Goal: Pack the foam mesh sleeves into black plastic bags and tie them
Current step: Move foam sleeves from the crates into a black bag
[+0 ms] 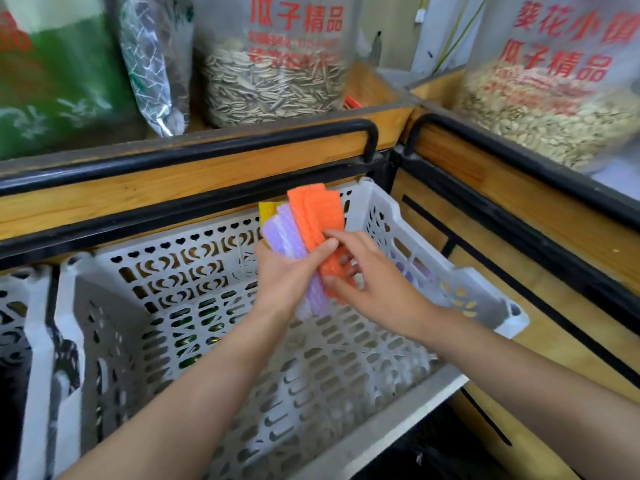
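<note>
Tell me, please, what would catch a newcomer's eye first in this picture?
The bright fan of orange, purple and yellow foam mesh sleeves at centre stands out first, gripped by the left hand while the right hand pinches the orange ones. They are held over a white perforated crate, and clear bags of seeds with red lettering stand on the shelf behind.

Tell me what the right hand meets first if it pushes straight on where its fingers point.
The orange foam sleeves: the right hand pinches them. Just behind, probably, the left hand gripping the bundle.
</note>
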Demonstrator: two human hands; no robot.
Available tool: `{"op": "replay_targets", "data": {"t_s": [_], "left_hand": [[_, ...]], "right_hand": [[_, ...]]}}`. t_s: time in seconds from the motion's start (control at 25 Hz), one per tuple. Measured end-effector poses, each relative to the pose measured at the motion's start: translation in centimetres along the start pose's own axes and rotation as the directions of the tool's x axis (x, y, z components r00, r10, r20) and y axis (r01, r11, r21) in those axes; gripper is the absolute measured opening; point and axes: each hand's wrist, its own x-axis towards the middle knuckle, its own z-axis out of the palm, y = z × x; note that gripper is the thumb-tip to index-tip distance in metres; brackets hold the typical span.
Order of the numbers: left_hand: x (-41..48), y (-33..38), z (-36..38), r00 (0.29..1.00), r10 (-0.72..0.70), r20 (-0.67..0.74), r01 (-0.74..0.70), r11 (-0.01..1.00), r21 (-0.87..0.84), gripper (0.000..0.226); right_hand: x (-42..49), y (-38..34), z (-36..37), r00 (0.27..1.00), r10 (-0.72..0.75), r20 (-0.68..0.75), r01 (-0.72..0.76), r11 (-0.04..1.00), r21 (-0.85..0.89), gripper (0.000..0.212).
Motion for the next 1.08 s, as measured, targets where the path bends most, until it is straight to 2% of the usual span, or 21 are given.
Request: {"op": "replay_targets", "data": {"t_s": [0.04,0.12,0.2,0.24,0.32,0.36,0.52,0.76,0.84,0.96,1.0,1.08], "left_hand": [[0.2,0.2,0.3,0.999,0.033,-0.015,-0.032,0.999,0.033,0.086],[0.3,0.6,0.6,0.996,0.087,-0.025,-0.085,0.992,0.090,0.070],[0.4,0.6,0.7,0.995,0.100,-0.020,-0.098,0.989,0.112,0.070],[0.1,0.5,0.7,0.995,0.102,-0.007,-0.100,0.988,0.121,0.072],[-0.4,0.3,0.5,0.994,0.108,0.020,-0.110,0.984,0.137,0.073],[-0.5,0.2,0.3,0.993,0.111,0.029,-0.114,0.982,0.151,0.074],[-0.8,0.5,-0.8,0.990,0.137,0.043,-0.142,0.973,0.179,0.083],[-0.9,1.3,-0.9,0.982,0.188,0.026,-0.190,0.960,0.205,0.081],[-1.0,1.4,-0.3,0.978,0.204,0.033,-0.206,0.954,0.217,0.075],[-0.8,1.3,0.7,0.975,0.214,0.064,-0.223,0.944,0.243,0.079],[-0.6,1.1,0.9,0.975,0.210,0.070,-0.221,0.942,0.251,0.083],[-0.4,0.9,1.2,0.975,0.209,0.074,-0.221,0.937,0.272,0.087]], "right_hand": [[-0.4,0.2,-0.9,1.000,0.000,-0.002,0.000,1.000,-0.006,0.046],[-0.9,2.3,-3.6,0.990,0.085,-0.115,-0.111,0.965,-0.238,0.044],[-1.1,5.6,-6.5,0.927,0.326,-0.187,-0.374,0.759,-0.533,0.044],[-1.3,7.1,-7.4,0.873,0.456,-0.175,-0.467,0.671,-0.576,0.037],[-1.6,9.1,-8.1,0.804,0.585,-0.112,-0.546,0.649,-0.529,0.017],[-1.7,9.8,-8.0,0.812,0.574,-0.104,-0.541,0.674,-0.504,0.016],[-1.9,9.9,-8.2,0.852,0.513,-0.098,-0.493,0.726,-0.479,0.030],[-3.4,7.4,-6.9,0.856,0.516,-0.020,-0.471,0.764,-0.442,0.031],[-4.3,6.7,-6.4,0.845,0.532,0.055,-0.480,0.799,-0.362,0.020],[-4.5,6.9,-7.4,0.821,0.554,0.136,-0.534,0.831,-0.156,0.033],[-4.2,7.5,-8.0,0.835,0.538,0.111,-0.525,0.841,-0.127,0.032],[-3.4,10.1,-8.9,0.867,0.494,-0.061,-0.498,0.860,-0.107,0.033]]}}
